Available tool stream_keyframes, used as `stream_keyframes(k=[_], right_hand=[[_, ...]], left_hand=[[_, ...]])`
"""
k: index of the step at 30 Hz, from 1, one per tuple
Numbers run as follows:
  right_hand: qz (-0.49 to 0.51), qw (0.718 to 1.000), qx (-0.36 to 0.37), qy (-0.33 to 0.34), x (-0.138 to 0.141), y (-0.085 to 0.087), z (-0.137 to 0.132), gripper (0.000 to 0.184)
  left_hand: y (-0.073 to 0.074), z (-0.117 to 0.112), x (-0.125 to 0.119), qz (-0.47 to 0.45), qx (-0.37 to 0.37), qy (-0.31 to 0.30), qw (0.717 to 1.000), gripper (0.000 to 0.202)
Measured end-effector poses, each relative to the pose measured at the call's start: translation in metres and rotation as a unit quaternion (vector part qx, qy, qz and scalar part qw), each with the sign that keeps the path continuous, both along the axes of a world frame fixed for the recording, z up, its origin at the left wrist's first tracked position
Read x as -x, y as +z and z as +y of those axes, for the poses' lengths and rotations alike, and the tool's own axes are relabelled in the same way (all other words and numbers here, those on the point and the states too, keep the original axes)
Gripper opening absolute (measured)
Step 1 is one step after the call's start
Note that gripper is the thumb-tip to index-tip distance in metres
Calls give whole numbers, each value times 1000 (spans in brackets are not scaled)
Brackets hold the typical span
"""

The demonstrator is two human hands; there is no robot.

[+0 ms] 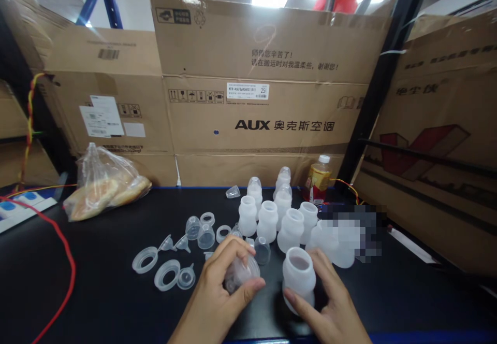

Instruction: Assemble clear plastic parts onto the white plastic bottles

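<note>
My right hand (326, 300) grips a frosted white baby bottle (298, 276) by its side, upright with its open mouth facing up. Closed around a translucent round bottle top (245, 270) is my left hand (223, 287); its fingers cover part of that piece. Behind my hands stand several more open white bottles (291, 230), and a few farther back wear clear caps, such as the capped bottle (254, 191). Left of my left hand lie screw rings (166, 275), silicone nipples (187, 276) and clear dome caps (205, 236).
A plastic bag of bread (104, 191) lies at the back left, near a power strip (27, 206) and a red cable (70, 256). A drink bottle (318, 179) stands at the back right. Large cardboard boxes (209, 152) wall off the black table (116, 313).
</note>
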State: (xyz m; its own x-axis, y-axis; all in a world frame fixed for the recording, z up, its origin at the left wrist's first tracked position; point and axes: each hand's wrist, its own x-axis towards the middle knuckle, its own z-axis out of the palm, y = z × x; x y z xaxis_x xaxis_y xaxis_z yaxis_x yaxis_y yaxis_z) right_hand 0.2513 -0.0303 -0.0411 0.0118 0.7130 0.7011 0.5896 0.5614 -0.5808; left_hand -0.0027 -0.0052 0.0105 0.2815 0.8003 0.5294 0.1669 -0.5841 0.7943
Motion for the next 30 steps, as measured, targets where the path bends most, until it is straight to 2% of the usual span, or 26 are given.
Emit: stream_keyframes(k=[3, 7, 11, 18, 21, 23, 25, 27, 30], right_hand=[[6, 1000, 23, 13, 3, -3, 1, 26], [43, 998, 53, -14, 8, -1, 0, 22], [58, 997, 46, -29, 11, 5, 0, 23], [30, 999, 13, -43, 11, 10, 1, 47], [16, 998, 11, -55, 12, 9, -1, 54], [49, 996, 10, -74, 14, 6, -6, 54], [106, 990, -25, -85, 18, 1, -13, 50], [133, 984, -96, -69, 21, -6, -19, 47], [42, 984, -169, -41, 25, -10, -25, 46]], left_hand=[[-4, 2, -2, 9, -11, -12, 1000, 42], [-5, 0, -4, 28, -39, -9, 999, 37], [1, -3, -5, 43, -63, -6, 997, 35], [10, -4, -5, 59, -78, -21, 995, 31], [7, -3, -5, 61, -69, -27, 995, 40], [2, -1, -5, 70, -57, -32, 995, 48], [-4, 0, -4, 87, -47, -44, 994, 52], [-8, 1, -3, 105, -41, -58, 992, 51], [-4, 0, -1, 134, -32, -87, 987, 44]])
